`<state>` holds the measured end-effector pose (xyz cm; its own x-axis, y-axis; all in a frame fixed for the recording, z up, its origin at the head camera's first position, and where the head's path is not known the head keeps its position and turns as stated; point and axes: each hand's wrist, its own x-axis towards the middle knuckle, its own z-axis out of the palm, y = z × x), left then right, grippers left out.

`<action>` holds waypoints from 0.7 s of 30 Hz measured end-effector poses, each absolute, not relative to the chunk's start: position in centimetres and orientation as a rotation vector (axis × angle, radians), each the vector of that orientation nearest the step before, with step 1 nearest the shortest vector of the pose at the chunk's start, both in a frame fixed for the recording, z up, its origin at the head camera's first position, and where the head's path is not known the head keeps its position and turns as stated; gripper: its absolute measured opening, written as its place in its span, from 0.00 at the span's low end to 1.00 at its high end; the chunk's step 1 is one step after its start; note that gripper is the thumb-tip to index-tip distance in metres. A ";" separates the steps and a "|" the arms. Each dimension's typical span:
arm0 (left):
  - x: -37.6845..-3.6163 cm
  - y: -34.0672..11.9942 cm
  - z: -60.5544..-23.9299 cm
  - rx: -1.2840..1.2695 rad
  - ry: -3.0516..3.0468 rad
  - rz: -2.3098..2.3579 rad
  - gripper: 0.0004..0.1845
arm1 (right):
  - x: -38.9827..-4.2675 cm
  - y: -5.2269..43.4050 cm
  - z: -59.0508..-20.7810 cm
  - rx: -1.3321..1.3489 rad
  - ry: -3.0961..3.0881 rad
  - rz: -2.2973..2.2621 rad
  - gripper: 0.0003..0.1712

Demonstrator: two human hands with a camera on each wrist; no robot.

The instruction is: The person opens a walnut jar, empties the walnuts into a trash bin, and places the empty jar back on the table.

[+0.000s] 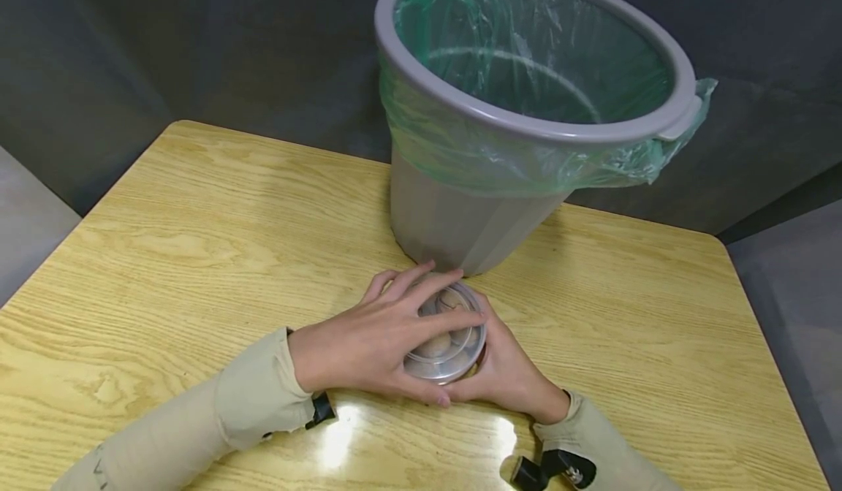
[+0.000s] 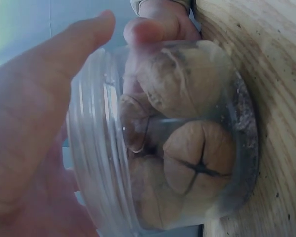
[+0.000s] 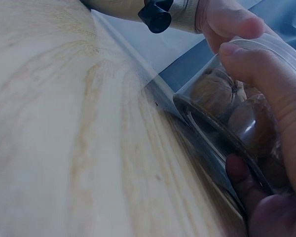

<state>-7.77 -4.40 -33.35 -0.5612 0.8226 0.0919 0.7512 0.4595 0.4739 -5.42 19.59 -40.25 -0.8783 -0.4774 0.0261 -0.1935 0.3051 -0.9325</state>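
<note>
A small clear round container with a clear lid stands on the wooden table, just in front of the bin. Several walnuts lie inside it. My left hand lies over the lid, fingers spread across the top and thumb curled round the near rim. My right hand wraps the container's right side from behind and below. In the left wrist view the container fills the frame, with my left hand beside it. In the right wrist view my right hand's fingers curl round the container wall.
A grey plastic bin lined with a green bag stands on the table right behind the container. The table's edges run at the left, right and far sides. Dark fabric hangs behind.
</note>
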 end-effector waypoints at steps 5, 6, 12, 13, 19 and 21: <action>-7.7 -4.3 -33.3 1.357 2.555 0.732 0.47 | -5.4 19.6 -40.2 -0.628 2.332 -1.590 0.75; -7.7 -4.3 -33.3 1.350 2.558 0.734 0.47 | -5.4 19.6 -40.2 -0.621 2.331 -1.591 0.75; -7.6 -4.1 -33.4 1.329 2.585 0.743 0.46 | -5.4 19.6 -40.1 -0.625 2.335 -1.593 0.75; -7.5 -4.1 -33.4 1.325 2.588 0.744 0.46 | -5.4 19.6 -40.1 -0.634 2.338 -1.592 0.75; -7.4 -4.0 -33.3 1.323 2.620 0.708 0.47 | -5.5 19.8 -40.3 -0.667 2.345 -1.586 0.75; -7.4 -3.9 -33.3 1.324 2.628 0.696 0.47 | -5.6 19.8 -40.3 -0.674 2.346 -1.585 0.76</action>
